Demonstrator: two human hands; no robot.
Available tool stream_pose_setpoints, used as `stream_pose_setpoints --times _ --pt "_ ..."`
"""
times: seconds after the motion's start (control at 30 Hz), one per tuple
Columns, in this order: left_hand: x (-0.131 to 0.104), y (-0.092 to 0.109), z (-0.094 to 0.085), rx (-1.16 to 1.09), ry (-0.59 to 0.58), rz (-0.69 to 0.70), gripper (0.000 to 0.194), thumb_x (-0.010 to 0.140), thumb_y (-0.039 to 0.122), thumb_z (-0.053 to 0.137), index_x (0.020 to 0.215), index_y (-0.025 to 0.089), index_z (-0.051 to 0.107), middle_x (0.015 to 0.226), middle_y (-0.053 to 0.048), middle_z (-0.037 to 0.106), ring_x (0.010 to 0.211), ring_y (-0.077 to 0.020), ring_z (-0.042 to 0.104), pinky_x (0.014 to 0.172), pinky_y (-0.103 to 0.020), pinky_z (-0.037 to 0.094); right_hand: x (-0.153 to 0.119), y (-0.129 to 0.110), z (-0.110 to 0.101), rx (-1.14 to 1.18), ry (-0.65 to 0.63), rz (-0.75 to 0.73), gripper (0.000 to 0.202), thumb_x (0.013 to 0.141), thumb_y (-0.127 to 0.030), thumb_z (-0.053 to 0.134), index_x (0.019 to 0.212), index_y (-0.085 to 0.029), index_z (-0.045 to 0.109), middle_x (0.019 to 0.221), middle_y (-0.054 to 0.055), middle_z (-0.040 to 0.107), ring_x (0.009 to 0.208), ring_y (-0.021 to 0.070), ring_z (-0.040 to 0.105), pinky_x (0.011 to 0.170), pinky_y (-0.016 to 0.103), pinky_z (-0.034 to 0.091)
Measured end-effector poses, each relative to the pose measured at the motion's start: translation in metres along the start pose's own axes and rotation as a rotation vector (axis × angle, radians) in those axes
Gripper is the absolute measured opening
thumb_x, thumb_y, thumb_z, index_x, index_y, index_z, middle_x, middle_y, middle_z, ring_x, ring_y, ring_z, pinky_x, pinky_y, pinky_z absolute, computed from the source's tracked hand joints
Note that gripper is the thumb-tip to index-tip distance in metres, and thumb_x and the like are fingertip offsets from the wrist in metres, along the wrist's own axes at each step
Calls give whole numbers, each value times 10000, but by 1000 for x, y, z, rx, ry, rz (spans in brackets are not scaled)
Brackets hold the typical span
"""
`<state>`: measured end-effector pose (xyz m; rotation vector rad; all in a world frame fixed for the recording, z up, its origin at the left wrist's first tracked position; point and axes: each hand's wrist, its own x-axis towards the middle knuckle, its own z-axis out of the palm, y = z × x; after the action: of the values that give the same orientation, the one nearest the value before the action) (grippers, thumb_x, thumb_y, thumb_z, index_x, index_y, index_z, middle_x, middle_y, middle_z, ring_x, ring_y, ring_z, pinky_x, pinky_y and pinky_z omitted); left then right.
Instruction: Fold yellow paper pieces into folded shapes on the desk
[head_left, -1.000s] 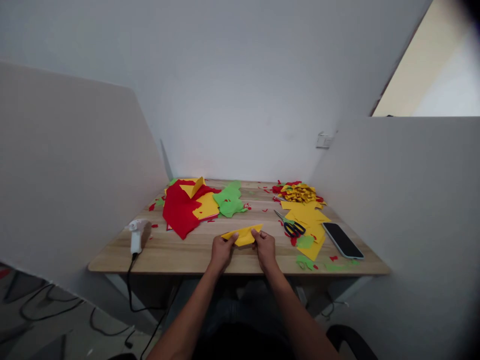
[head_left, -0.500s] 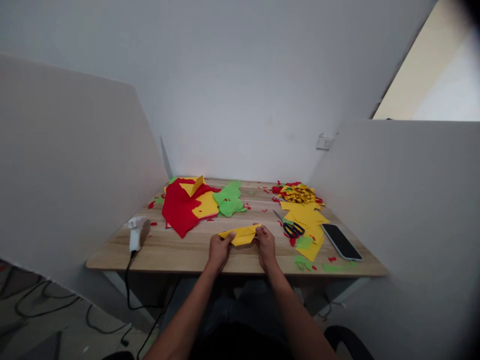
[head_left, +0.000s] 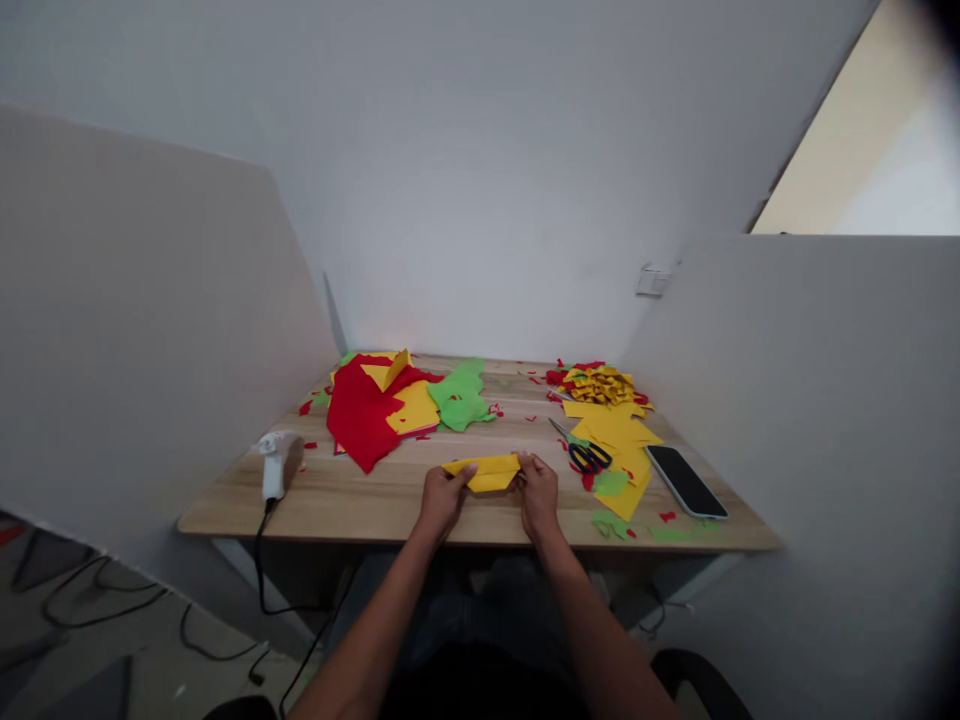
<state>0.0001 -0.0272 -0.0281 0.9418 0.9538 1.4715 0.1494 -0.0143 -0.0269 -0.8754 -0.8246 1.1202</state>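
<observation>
A folded yellow sheet is held between both hands over the table's front part. My left hand pinches its left end, thumb on top. At the right end, the fingers of my right hand are closed on the sheet. The sheet's lower edge is narrower than its upper edge. The fingers behind the sheet are partly hidden.
Red sheet and green sheet lie at the back left. Scissors, yellow sheets, a yellow folded pile and a phone are on the right. A corded white device stands left on the table.
The right hand has shifted slightly to the right at its end of the yellow sheet, which now looks more level. The whole view has moved a little.
</observation>
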Motion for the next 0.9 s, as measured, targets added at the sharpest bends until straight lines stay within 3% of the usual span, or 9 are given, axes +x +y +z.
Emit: stream_pose_setpoints --times 0.1,0.2,0.3,0.47,0.73,0.8,0.9 --pt "-2 5 0 -22 5 5 404 645 414 775 859 75 725 772 -96 715 699 -207 643 680 -302 504 -3 -1 4 -60 -158 -9 410 670 -479 734 930 -166 681 760 32 697 609 157 608 512 232 462" --pt "-4 8 0 74 -18 7 391 635 439 774 784 82 716 714 -73 694 651 -178 607 631 -268 477 -8 -2 10 -195 -269 -2 356 585 -384 814 858 -181 710 801 59 733 727 221 670 663 311 534" --pt "-6 11 2 191 -24 9 378 615 446 782 722 91 709 654 -49 669 603 -156 570 580 -244 440 -9 -3 12 -225 -234 -15 261 628 -354 796 836 -216 720 878 60 748 795 234 690 754 360 543" --pt "-8 18 9 259 71 9 388 568 464 800 622 94 696 536 -22 616 504 -119 496 502 -223 370 -6 -1 7 -222 -147 -3 257 639 -353 787 834 -200 721 920 83 749 795 237 701 753 363 547" --pt "-4 9 3 227 12 56 409 630 479 764 759 94 719 653 -41 672 591 -141 553 589 -236 425 -7 -4 15 -171 -243 12 270 592 -343 797 803 -200 709 956 72 739 815 223 676 767 340 538" --pt "-4 8 3 265 19 70 398 642 473 757 753 94 713 639 -36 664 573 -136 545 582 -236 426 -5 0 13 -195 -203 13 256 589 -362 797 747 -188 696 874 62 737 750 205 658 706 310 527" --pt "-6 10 6 260 75 78 396 664 481 735 760 98 702 627 -35 660 557 -140 549 556 -235 425 -2 6 7 -250 -144 34 308 625 -438 767 630 -154 647 589 10 644 533 144 542 518 244 428"
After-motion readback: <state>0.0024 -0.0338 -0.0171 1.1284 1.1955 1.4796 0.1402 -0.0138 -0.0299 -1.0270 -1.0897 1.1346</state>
